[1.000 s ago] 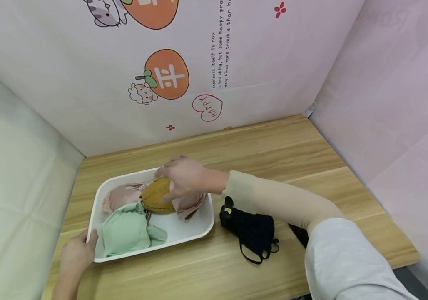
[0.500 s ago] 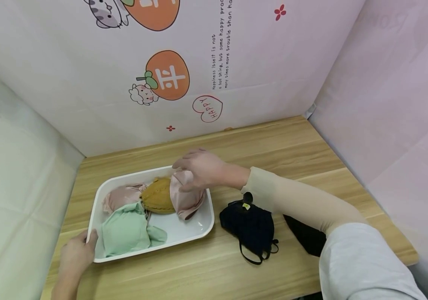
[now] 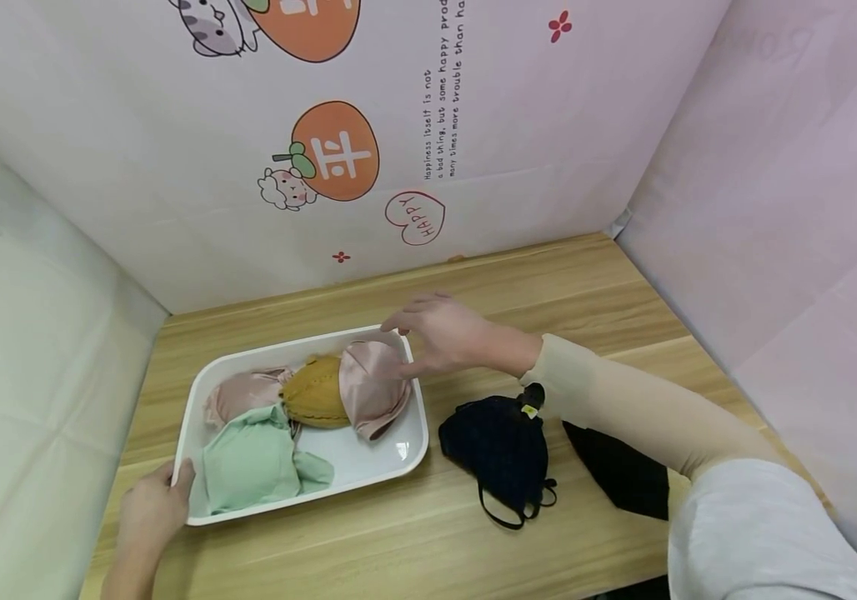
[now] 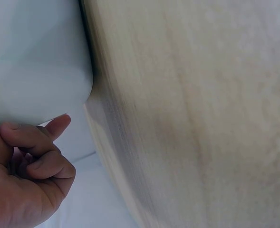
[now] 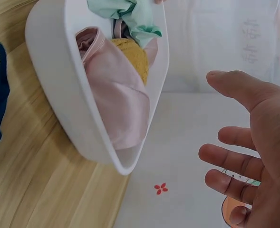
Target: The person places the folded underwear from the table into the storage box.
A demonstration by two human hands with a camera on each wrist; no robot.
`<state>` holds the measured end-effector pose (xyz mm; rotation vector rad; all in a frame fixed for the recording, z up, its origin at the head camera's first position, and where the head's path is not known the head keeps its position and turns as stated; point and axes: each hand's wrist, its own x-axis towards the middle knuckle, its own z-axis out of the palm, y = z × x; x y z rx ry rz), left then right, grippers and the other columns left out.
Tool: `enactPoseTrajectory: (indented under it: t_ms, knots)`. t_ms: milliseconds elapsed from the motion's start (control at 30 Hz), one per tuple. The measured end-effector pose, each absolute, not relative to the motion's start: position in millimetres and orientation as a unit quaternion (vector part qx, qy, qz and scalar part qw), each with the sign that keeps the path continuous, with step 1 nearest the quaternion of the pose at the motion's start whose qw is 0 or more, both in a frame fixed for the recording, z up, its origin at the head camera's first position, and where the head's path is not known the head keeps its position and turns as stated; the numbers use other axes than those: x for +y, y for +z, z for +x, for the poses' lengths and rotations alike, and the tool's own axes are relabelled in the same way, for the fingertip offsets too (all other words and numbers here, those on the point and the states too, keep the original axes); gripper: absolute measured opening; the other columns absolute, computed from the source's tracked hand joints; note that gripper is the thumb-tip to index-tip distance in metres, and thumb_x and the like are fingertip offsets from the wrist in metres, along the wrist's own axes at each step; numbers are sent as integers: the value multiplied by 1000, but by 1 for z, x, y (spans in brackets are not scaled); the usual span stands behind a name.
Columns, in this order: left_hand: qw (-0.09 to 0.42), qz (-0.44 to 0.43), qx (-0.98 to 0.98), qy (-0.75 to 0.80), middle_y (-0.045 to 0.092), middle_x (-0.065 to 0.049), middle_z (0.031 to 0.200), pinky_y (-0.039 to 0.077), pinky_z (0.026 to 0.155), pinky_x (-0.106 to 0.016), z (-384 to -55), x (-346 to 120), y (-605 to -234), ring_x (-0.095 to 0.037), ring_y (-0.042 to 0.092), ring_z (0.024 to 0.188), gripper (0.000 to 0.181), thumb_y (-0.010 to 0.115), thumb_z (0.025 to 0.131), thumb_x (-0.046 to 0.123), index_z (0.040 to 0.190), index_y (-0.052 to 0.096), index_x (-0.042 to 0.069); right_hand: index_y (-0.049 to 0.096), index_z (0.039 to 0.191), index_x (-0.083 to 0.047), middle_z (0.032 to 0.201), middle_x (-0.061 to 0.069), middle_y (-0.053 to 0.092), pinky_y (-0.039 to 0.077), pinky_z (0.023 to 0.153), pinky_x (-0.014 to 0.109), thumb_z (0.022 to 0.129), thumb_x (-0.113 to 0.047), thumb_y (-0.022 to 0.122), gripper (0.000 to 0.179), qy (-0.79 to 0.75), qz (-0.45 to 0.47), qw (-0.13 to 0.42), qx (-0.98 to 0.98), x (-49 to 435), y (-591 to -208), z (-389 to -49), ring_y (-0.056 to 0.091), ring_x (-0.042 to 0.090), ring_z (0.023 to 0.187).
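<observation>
My left hand [image 3: 154, 504] grips the left rim of a white plastic tray [image 3: 316, 496], and the left wrist view shows its curled fingers [image 4: 37, 142] at the tray edge. Over the tray's right end hovers my right hand [image 3: 447, 333], fingers spread, holding nothing. Just below it lies a folded pink satin bra [image 3: 372, 387], overlapping a mustard bra [image 3: 316, 392]. A mint green bra [image 3: 248, 462] fills the front left of the tray, with a pale pink bra [image 3: 244, 394] behind it. In the right wrist view, the satin bra [image 5: 116, 99] rests against the tray wall.
A folded navy bra [image 3: 496, 450] with loose straps lies on the wooden table [image 3: 368, 542] right of the tray. Partly under the right arm is a flat black piece [image 3: 619, 471], its kind unclear. White printed sheets [image 3: 518, 125] wall the table behind and on both sides.
My right hand has let go of the pink satin bra and moved right, away from the mustard one. The satin bra stays in the tray. My left hand stays at the rim.
</observation>
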<state>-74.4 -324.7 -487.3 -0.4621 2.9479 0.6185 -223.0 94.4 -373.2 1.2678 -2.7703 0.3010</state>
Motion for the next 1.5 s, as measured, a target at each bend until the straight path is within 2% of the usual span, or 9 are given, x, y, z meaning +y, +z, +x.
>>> enactPoseTrajectory:
  t_ms: [267, 467, 733, 900, 1133, 1500]
  knots:
    - [49, -152, 966, 203, 64, -30, 106, 46, 69, -52, -74, -325, -488, -42, 62, 88, 52, 30, 100, 33, 119, 57, -7, 59, 124, -23, 102, -8, 67, 39, 102, 43, 72, -59, 68, 64, 96, 419, 49, -902, 121, -374, -221, 59, 16, 103]
    - [32, -150, 967, 205, 63, -30, 107, 45, 73, -55, -73, -325, -490, -48, 59, 93, 51, 30, 100, 32, 117, 58, -6, 60, 123, -21, 100, -6, 68, 34, 109, 44, 73, -56, 69, 62, 106, 426, 52, -897, 142, -377, -218, 59, 18, 105]
    - [46, -154, 966, 202, 62, -31, 109, 45, 73, -55, -73, -325, -489, -48, 59, 93, 52, 30, 100, 33, 119, 57, -7, 61, 122, -25, 98, -11, 65, 43, 95, 44, 72, -61, 67, 62, 93, 437, 65, -892, 168, -392, -214, 56, 13, 96]
    - [43, -155, 966, 202, 62, -31, 109, 45, 73, -55, -73, -324, -489, -48, 59, 93, 51, 31, 99, 32, 118, 57, -7, 58, 126, -28, 102, -12, 63, 43, 93, 44, 73, -67, 63, 66, 86, 439, 41, -893, 185, -401, -210, 54, 11, 99]
    - [23, -141, 969, 203, 64, -30, 104, 44, 73, -55, -73, -325, -489, -48, 60, 90, 49, 32, 99, 31, 115, 60, -6, 56, 128, -25, 107, -8, 63, 32, 109, 42, 71, -66, 66, 71, 88, 445, 1, -891, 202, -408, -208, 55, 14, 107]
    - [21, -151, 967, 203, 64, -30, 106, 44, 73, -55, -74, -325, -491, -49, 59, 91, 49, 32, 99, 32, 114, 60, -5, 55, 129, -28, 110, -9, 62, 37, 102, 44, 72, -67, 65, 70, 77, 457, -24, -886, 213, -418, -204, 54, 13, 107]
